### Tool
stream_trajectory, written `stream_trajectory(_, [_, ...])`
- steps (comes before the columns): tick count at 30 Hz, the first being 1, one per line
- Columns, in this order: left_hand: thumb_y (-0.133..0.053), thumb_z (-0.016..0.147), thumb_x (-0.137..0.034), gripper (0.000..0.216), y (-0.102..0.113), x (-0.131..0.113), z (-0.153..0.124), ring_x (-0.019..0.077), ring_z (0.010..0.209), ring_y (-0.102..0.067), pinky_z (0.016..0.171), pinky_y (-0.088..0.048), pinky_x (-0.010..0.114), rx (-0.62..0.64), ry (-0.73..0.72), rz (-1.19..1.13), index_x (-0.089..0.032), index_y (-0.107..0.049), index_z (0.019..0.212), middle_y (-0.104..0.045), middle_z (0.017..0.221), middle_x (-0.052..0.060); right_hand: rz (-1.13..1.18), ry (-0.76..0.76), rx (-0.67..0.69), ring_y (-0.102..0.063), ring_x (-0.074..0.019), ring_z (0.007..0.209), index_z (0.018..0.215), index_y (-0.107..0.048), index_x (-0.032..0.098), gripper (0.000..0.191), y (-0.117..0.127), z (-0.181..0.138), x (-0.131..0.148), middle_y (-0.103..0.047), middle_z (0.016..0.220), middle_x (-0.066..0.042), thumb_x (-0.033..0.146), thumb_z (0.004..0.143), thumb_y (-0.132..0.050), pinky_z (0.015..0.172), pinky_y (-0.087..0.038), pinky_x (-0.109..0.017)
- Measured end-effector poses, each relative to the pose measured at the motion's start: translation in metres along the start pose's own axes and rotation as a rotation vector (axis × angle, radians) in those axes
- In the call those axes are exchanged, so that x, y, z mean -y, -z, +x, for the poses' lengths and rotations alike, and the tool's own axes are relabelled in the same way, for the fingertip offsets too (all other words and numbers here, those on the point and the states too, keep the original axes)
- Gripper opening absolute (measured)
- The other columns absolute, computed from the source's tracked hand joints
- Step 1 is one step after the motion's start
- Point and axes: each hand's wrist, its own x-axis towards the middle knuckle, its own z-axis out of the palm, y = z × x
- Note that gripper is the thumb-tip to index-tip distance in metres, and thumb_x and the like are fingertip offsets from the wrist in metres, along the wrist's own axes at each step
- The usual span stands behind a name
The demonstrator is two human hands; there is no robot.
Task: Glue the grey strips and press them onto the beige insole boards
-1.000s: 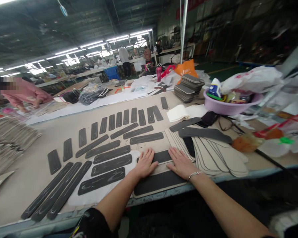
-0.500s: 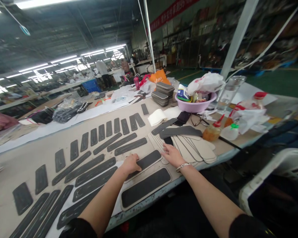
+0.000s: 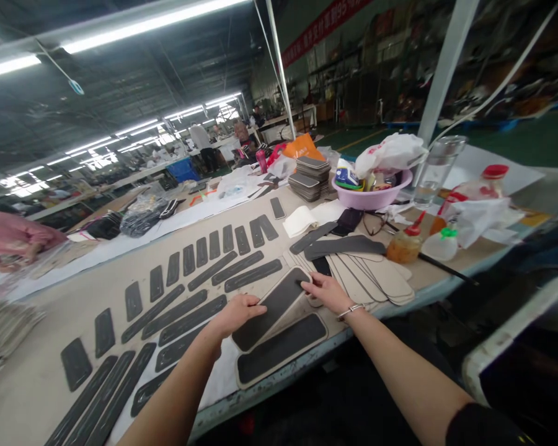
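Note:
A long dark grey panel with a pale, rounded border (image 3: 274,313) is tilted up off the table between my hands. My left hand (image 3: 237,314) grips its left edge, thumb on top and the other fingers partly hidden. At the panel's upper right edge, my right hand (image 3: 328,292) pinches it between thumb and fingers. Just in front lies a similar bordered panel (image 3: 283,348), flat near the table edge. Fanned beige pieces (image 3: 369,279) with rounded ends spread beside my right hand, and a dark curved strip (image 3: 344,247) rests across them.
Rows of shiny dark strips (image 3: 181,319) cover the table to the left. Behind are stacked panels (image 3: 309,179), a pink basin (image 3: 374,197), a glue bottle (image 3: 405,241) and a glass (image 3: 437,173). A person in a pink sleeve (image 3: 23,235) works at far left.
The bordered panel has been raised and turned steeper by my hands. My right hand has closed on its far edge, and my left hand has shifted slightly left. The camera view has shifted too.

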Motion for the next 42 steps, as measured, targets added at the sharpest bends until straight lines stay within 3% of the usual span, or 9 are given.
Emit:
stream_trajectory(7, [-0.06, 0.067, -0.055, 0.039, -0.02, 0.006, -0.029, 0.0113, 0.052, -0.045, 0.051, -0.035, 0.023, 0.18, 0.145, -0.197, -0.016, -0.057, 0.068, -0.052, 0.058, -0.002, 0.047, -0.271, 0.274, -0.062, -0.0137, 0.057, 0.065, -0.054, 0.016, 0.036, 0.007, -0.02, 0.008, -0.061, 0.055, 0.0, 0.05, 0.072, -0.063, 0.05, -0.049, -0.019])
stream_trajectory(12, [-0.063, 0.064, -0.05, 0.036, -0.033, 0.028, -0.022, 0.0093, 0.048, -0.04, 0.046, -0.028, 0.021, 0.157, 0.132, -0.027, -0.017, -0.049, 0.057, -0.041, 0.05, -0.006, -0.119, -0.411, 0.432, -0.059, -0.0114, 0.047, 0.059, -0.057, 0.015, 0.034, 0.014, -0.034, 0.001, -0.063, 0.051, -0.003, 0.045, 0.072, -0.066, 0.045, -0.047, -0.017])
stream_trajectory(17, [-0.06, 0.067, -0.038, 0.022, -0.046, 0.038, -0.008, 0.0109, 0.055, -0.046, 0.051, -0.033, 0.022, 0.074, 0.043, 0.112, -0.017, -0.055, 0.064, -0.05, 0.057, -0.005, -0.231, -0.401, 0.444, -0.058, -0.0105, 0.046, 0.055, -0.056, 0.016, 0.027, 0.014, -0.04, -0.005, -0.063, 0.051, -0.001, 0.033, 0.075, -0.062, 0.043, -0.045, -0.017])
stream_trajectory(23, [-0.054, 0.077, -0.034, 0.028, -0.072, 0.037, -0.016, 0.0207, 0.091, -0.057, 0.08, -0.043, 0.031, -0.21, -0.102, 0.491, -0.017, -0.061, 0.099, -0.062, 0.098, 0.008, -0.424, -0.401, 0.395, -0.058, -0.0123, 0.047, 0.051, -0.055, 0.018, 0.03, 0.012, -0.042, -0.003, -0.061, 0.049, 0.0, 0.036, 0.074, -0.06, 0.045, -0.043, -0.019])
stream_trajectory(27, [-0.05, 0.079, -0.053, 0.065, -0.097, 0.048, -0.031, 0.03, 0.123, -0.039, 0.102, -0.032, 0.044, -0.3, -0.318, 0.666, -0.016, -0.041, 0.132, -0.042, 0.136, 0.015, -0.589, -0.324, 0.251, -0.061, -0.0169, 0.064, 0.053, -0.059, 0.019, 0.037, 0.022, -0.04, 0.01, -0.063, 0.058, -0.003, 0.049, 0.073, -0.06, 0.062, -0.045, -0.025])
stream_trajectory(31, [-0.041, 0.084, -0.055, 0.072, -0.115, 0.063, -0.036, 0.0317, 0.133, -0.025, 0.106, -0.024, 0.051, -0.247, -0.422, 0.788, -0.017, -0.021, 0.142, -0.027, 0.146, 0.013, -0.794, -0.212, -0.066, -0.056, -0.0234, 0.09, 0.09, -0.063, 0.02, 0.035, 0.05, -0.039, 0.014, -0.063, 0.092, -0.008, 0.051, 0.079, -0.052, 0.079, -0.041, -0.033])
stream_trajectory(34, [-0.035, 0.088, -0.05, 0.067, -0.12, 0.07, -0.034, 0.0295, 0.134, -0.023, 0.107, -0.024, 0.051, -0.26, -0.445, 0.836, -0.019, -0.013, 0.144, -0.022, 0.147, 0.011, -0.984, -0.196, -0.221, -0.049, -0.029, 0.102, 0.116, -0.054, 0.018, 0.052, 0.07, -0.039, 0.006, -0.055, 0.11, -0.014, 0.05, 0.075, -0.056, 0.084, -0.039, -0.038])
stream_trajectory(37, [-0.036, 0.088, -0.049, 0.067, -0.12, 0.073, -0.031, 0.0289, 0.134, -0.024, 0.106, -0.025, 0.05, -0.28, -0.468, 0.848, -0.022, -0.01, 0.144, -0.021, 0.147, 0.01, -1.074, -0.242, -0.166, -0.046, -0.0323, 0.103, 0.122, -0.05, 0.019, 0.064, 0.075, -0.039, 0.0, -0.05, 0.113, -0.015, 0.052, 0.068, -0.06, 0.082, -0.04, -0.041])
stream_trajectory(42, [-0.044, 0.086, -0.045, 0.07, -0.12, 0.068, -0.036, 0.0322, 0.134, -0.023, 0.104, -0.028, 0.054, -0.331, -0.453, 0.817, -0.023, -0.013, 0.144, -0.02, 0.147, 0.01, -1.145, -0.252, -0.075, -0.047, -0.0303, 0.099, 0.11, -0.055, 0.02, 0.056, 0.068, -0.04, 0.001, -0.048, 0.11, -0.014, 0.048, 0.062, -0.066, 0.079, -0.041, -0.039])
